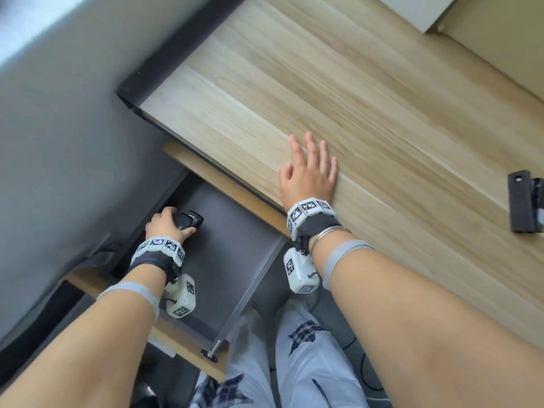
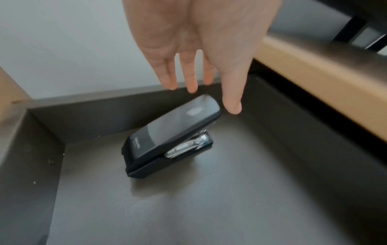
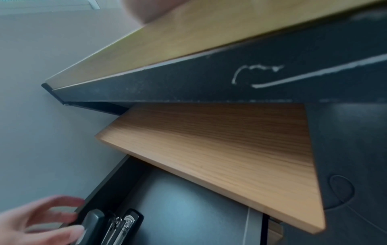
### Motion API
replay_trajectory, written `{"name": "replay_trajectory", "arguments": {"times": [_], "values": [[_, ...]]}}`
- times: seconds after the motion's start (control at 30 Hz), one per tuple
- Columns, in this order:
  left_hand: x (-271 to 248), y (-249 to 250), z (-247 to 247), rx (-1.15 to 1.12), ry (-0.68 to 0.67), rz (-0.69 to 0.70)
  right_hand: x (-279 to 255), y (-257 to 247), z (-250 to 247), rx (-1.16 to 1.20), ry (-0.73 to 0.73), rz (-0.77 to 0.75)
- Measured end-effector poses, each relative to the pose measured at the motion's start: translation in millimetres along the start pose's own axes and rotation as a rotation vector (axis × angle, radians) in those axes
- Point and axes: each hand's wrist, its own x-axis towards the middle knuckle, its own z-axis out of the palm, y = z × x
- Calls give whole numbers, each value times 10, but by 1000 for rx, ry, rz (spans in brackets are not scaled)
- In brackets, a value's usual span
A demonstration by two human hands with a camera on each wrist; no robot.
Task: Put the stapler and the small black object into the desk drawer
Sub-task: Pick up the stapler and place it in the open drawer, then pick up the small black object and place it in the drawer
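The black stapler point(image 1: 192, 223) stands on the grey floor of the open desk drawer point(image 1: 235, 254), near its far left corner. My left hand point(image 1: 166, 228) is down in the drawer right over it. In the left wrist view the fingers point(image 2: 191, 77) hang straight just above the stapler point(image 2: 167, 137) and the thumb reaches past its raised end, with no grip. The small black object point(image 1: 524, 201) lies on the wooden desk top point(image 1: 353, 98) at the far right edge of the view. My right hand point(image 1: 309, 169) lies flat on the desk top near its front edge, holding nothing.
A wooden panel point(image 3: 220, 149) under the desk top overhangs the back of the drawer. A grey wall point(image 1: 59, 142) runs along the left. My legs in light trousers point(image 1: 294, 363) are below the drawer's front. A white box point(image 1: 426, 13) sits at the desk's far end.
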Motion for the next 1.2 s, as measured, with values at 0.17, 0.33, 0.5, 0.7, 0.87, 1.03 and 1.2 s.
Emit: {"name": "replay_trajectory", "arguments": {"times": [0.17, 0.33, 0.5, 0.7, 0.87, 1.03, 1.2], "values": [[-433, 373, -499, 69, -58, 112, 50, 64, -195, 29, -244, -26], [-826, 1056, -1035, 190, -155, 284, 87, 226, -533, 65, -369, -22], [-1103, 1896, -1249, 248, -208, 449, 227, 592, -920, 40, -398, 12], [-1316, 2893, -926, 212, -207, 559, 514, 1433, -1374, -6, -333, 189], [-1490, 3630, -443, 190, -228, 633, 654, 2346, -1576, -74, -318, 350], [-1576, 4140, -14, 208, -246, 679, 687, 3117, -1673, -132, -296, 528], [-1555, 4367, 242, 247, -240, 677, 773, 3586, -1645, 9, -323, 760]]}}
